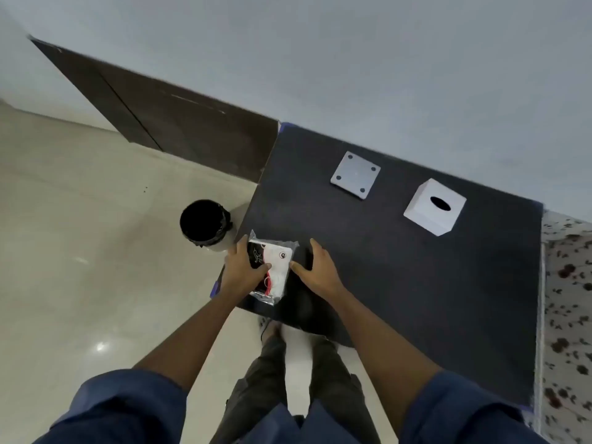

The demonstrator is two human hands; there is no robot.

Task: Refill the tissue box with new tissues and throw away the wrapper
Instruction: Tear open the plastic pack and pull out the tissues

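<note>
A plastic-wrapped tissue pack (278,262), white with black and red print, lies at the near left corner of the dark table (416,283). My left hand (245,270) grips its left side, thumb on top. My right hand (315,267) rests on the table right beside the pack, thumb touching its right edge, fingers spread. The white cube tissue box (429,213) with a dark oval slot on top stands at the far right of the table. Its flat grey base plate (355,174), with a hole near each corner, lies apart to the left of the box.
A round bin (205,224) lined with a black bag stands on the pale tiled floor, just left of the table. A dark wooden panel (179,123) leans along the wall behind. Floral fabric (567,299) borders the table's right edge. My legs stand at the near edge.
</note>
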